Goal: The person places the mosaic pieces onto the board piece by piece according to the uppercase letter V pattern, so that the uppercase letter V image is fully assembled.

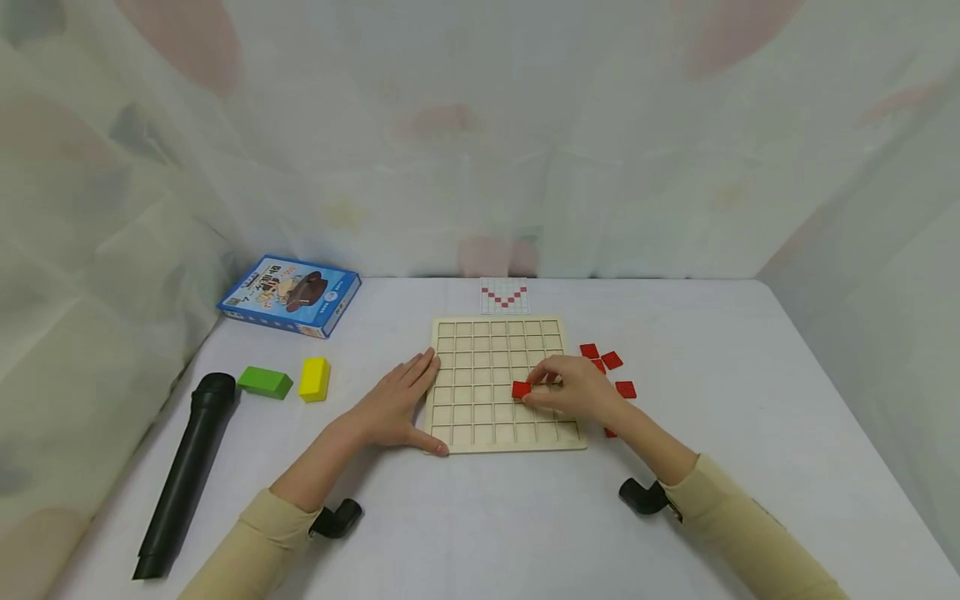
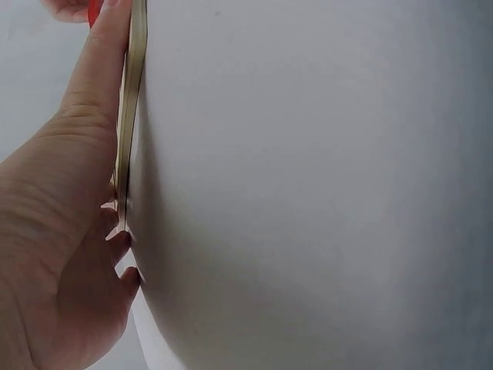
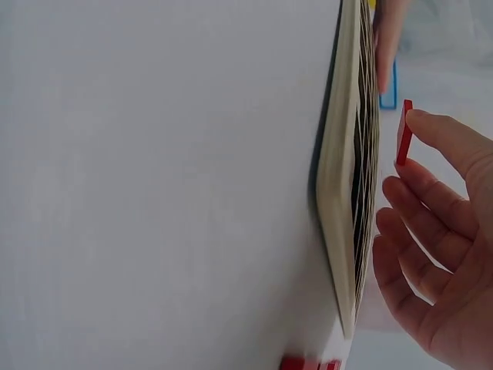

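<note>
A pale wooden board (image 1: pixel 462 392) with a grid of square recesses lies flat before me, its recesses bare where visible. Spread along its left edge, my left hand (image 1: pixel 392 406) rests with fingers straight and the thumb at the near left corner. Over the board's right half, my right hand (image 1: pixel 576 389) pinches a red square tile (image 1: pixel 521 390) between thumb and index finger. In the right wrist view the tile (image 3: pixel 404 135) stands on edge above the board (image 3: pixel 339 185), the other fingers loosely bent. Right of the board lie several loose red tiles (image 1: pixel 626 389), one partly hidden by my right forearm.
Behind the board lies a pattern card (image 1: pixel 504 297) with red squares in a V shape. To the left are a blue picture box (image 1: pixel 288 293), a green block (image 1: pixel 265 382), a yellow block (image 1: pixel 314 379) and a black microphone-shaped tube (image 1: pixel 183 475). Patterned cloth surrounds the table.
</note>
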Available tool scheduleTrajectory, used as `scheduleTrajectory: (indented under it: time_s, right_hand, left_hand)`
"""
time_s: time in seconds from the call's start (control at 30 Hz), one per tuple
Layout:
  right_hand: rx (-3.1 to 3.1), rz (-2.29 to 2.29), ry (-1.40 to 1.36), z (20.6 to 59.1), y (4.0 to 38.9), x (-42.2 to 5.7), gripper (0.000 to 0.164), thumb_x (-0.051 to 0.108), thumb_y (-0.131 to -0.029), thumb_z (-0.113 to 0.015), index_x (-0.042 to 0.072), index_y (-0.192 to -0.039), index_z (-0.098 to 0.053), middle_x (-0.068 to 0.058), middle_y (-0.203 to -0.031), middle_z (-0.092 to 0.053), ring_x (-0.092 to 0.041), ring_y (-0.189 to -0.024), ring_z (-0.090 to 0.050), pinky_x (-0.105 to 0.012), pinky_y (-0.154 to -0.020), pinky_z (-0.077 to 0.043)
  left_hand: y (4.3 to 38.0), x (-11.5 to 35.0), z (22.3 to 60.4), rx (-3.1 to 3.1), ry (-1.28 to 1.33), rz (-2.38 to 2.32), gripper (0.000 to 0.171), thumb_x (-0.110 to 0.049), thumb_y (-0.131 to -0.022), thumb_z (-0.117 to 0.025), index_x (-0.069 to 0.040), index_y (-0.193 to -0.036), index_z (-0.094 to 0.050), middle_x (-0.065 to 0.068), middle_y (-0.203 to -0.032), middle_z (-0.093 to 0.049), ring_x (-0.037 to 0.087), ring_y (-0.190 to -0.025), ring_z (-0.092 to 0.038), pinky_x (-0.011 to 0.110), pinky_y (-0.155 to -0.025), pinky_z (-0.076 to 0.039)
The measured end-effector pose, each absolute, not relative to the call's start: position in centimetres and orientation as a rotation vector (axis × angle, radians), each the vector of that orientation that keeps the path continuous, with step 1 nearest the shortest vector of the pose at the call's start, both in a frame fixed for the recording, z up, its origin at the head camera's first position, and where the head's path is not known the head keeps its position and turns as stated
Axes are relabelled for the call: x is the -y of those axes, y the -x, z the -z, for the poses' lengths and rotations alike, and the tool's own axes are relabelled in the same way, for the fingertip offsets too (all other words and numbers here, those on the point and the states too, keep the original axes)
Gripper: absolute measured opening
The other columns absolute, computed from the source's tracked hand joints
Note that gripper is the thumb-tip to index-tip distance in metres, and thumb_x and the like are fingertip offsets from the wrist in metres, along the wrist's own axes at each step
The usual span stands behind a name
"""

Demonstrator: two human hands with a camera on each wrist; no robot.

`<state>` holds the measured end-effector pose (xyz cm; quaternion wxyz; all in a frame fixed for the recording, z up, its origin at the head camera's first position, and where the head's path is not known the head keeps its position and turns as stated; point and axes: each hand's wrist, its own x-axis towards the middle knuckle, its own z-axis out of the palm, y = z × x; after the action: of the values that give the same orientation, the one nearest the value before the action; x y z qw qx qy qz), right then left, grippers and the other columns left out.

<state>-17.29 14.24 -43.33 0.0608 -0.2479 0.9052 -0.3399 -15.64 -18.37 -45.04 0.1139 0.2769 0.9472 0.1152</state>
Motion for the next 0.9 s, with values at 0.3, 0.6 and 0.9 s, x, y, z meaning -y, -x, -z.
scheduleTrajectory:
  time_s: [0.3, 0.6, 0.9]
  right_hand:
    - [-2.721, 0.876, 0.786, 43.1, 15.9, -12.1, 0.023, 0.036, -0.081, -0.08, 0.022, -0.097, -0.071, 0.011, -0.091, -0.064, -0.008, -0.085, -0.055, -0.028, -0.076, -0.049]
    - [-2.784, 0.719, 0.866, 43.2, 15.6, -11.4, 0.022, 0.035, -0.081, -0.08, 0.022, -0.096, -0.07, 0.012, -0.092, -0.062, -0.006, -0.087, -0.052, -0.026, -0.073, -0.048]
    - [-2.792, 0.73, 0.899, 43.7, 15.5, -11.4, 0.024, 0.035, -0.08, -0.08, 0.023, -0.098, -0.07, 0.012, -0.092, -0.062, -0.005, -0.087, -0.052, -0.025, -0.074, -0.048]
  left_hand:
    - [15.6, 18.4, 45.3, -2.793, -0.819, -0.332, 0.139, -0.086, -0.058, -0.064, -0.002, -0.155, -0.009, 0.014, -0.163, -0.002, 0.033, -0.148, -0.006, 0.052, -0.117, -0.014]
    - [15.7, 18.4, 45.3, -2.793, -0.82, -0.32, 0.14, -0.088, -0.058, -0.062, -0.003, -0.155, -0.009, 0.014, -0.163, -0.002, 0.033, -0.148, -0.005, 0.052, -0.117, -0.015]
    - [15.6, 18.5, 45.4, -2.799, -0.829, -0.313, 0.14, -0.088, -0.058, -0.062, -0.003, -0.156, -0.009, 0.014, -0.163, -0.002, 0.032, -0.148, -0.005, 0.052, -0.117, -0.015]
